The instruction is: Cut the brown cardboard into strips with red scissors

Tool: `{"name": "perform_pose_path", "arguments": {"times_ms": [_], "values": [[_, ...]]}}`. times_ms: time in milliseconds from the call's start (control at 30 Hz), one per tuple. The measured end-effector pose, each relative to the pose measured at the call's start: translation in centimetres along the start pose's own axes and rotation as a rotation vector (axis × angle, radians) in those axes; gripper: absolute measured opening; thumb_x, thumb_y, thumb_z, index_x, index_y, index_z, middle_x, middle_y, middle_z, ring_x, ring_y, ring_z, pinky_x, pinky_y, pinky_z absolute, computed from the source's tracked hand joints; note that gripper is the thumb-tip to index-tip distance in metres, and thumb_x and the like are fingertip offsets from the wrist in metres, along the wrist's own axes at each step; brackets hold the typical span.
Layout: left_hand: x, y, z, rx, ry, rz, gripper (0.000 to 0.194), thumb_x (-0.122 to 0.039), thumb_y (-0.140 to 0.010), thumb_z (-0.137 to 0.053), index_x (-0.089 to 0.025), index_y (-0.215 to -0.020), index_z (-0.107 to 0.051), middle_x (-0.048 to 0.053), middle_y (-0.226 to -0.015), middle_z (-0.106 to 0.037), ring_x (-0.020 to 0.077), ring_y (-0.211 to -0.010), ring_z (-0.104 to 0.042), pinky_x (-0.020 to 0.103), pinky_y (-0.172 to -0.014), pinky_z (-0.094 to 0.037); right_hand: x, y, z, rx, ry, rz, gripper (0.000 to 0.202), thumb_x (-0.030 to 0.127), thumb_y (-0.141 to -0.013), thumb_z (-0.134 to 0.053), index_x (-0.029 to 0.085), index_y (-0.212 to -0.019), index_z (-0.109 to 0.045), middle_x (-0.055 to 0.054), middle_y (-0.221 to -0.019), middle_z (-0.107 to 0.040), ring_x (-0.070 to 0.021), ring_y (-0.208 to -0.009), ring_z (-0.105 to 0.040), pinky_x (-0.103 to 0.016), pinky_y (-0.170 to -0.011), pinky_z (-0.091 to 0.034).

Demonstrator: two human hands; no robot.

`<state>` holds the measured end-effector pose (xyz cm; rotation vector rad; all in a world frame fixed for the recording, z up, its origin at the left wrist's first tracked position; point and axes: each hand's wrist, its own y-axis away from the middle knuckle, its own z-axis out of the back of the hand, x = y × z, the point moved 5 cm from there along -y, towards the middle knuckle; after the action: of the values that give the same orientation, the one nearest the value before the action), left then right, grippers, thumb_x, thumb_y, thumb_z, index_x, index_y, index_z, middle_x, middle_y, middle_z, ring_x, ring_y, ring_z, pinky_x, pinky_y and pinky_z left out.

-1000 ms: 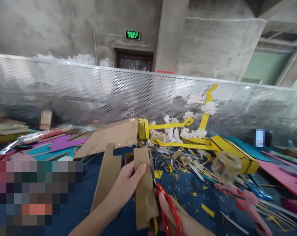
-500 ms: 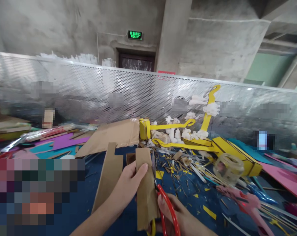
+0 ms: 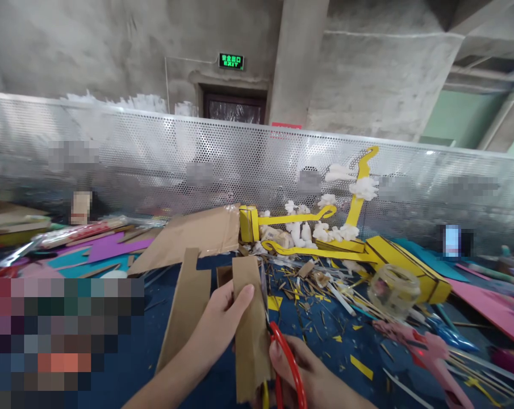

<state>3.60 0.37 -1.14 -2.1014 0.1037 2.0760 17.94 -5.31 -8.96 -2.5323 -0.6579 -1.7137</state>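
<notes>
My left hand [image 3: 225,312] pinches a narrow strip of brown cardboard [image 3: 251,352], thumb on its front face. The strip stands nearly upright toward me. In my right hand [image 3: 303,363] is a pair of red-handled scissors [image 3: 288,355], with the fingers wrapped round the loops. Its blades run along the strip's right edge, partly hidden behind the cardboard. A bit of yellow shows below the strip, by the scissor handles. Left of my left hand lies a cut cardboard piece [image 3: 184,307] with a notched top.
Scraps litter the blue table [image 3: 316,363]. On the right are a pink glue gun [image 3: 427,346], a clear jar [image 3: 393,289] and a yellow box [image 3: 405,267]. A cardboard sheet [image 3: 192,233] lies behind my hands. A perforated metal screen [image 3: 239,153] stands at the back.
The scissor handles look slightly closer together. Both hands keep their hold on the cardboard strip and scissors. The whole view has shifted slightly.
</notes>
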Motion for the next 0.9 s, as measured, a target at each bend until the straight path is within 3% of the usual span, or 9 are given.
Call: {"name": "perform_pose_path", "arguments": {"times_ms": [333, 533, 900], "values": [[0.49, -0.22, 0.39, 0.015, -0.114, 0.007, 0.043, -0.061, -0.090, -0.060, -0.018, -0.084, -0.062, -0.002, -0.067, -0.059, 0.0153, -0.057, -0.053, 0.024, -0.050, -0.042, 0.18, 0.02, -0.27, 0.063, -0.003, -0.013, 0.087, 0.075, -0.070, -0.080, 0.015, -0.129, -0.057, -0.009, -0.094, -0.078, -0.0254, -0.073, -0.079, -0.040, -0.074, -0.061], [0.03, -0.42, 0.58, 0.007, -0.161, -0.056, 0.042, -0.059, -0.091, -0.060, -0.018, -0.084, -0.062, 0.000, -0.074, -0.061, 0.0162, -0.066, -0.054, 0.024, -0.056, -0.044, 0.21, -0.01, -0.19, 0.050, 0.026, -0.025, 0.090, 0.075, -0.069, -0.080, 0.015, -0.131, -0.055, -0.007, -0.090, -0.079, -0.0215, -0.067, -0.078, -0.031, -0.065, -0.057], [0.07, -0.45, 0.54, -0.002, -0.196, -0.061, 0.043, -0.062, -0.091, -0.057, -0.020, -0.079, -0.055, -0.004, -0.065, -0.052, 0.0140, -0.057, -0.049, 0.023, -0.050, -0.039, 0.43, -0.18, -0.64, 0.051, 0.038, 0.010, 0.092, 0.078, -0.066, -0.080, 0.015, -0.129, -0.055, -0.008, -0.092, -0.078, -0.0229, -0.069, -0.077, -0.036, -0.068, -0.059]]}}
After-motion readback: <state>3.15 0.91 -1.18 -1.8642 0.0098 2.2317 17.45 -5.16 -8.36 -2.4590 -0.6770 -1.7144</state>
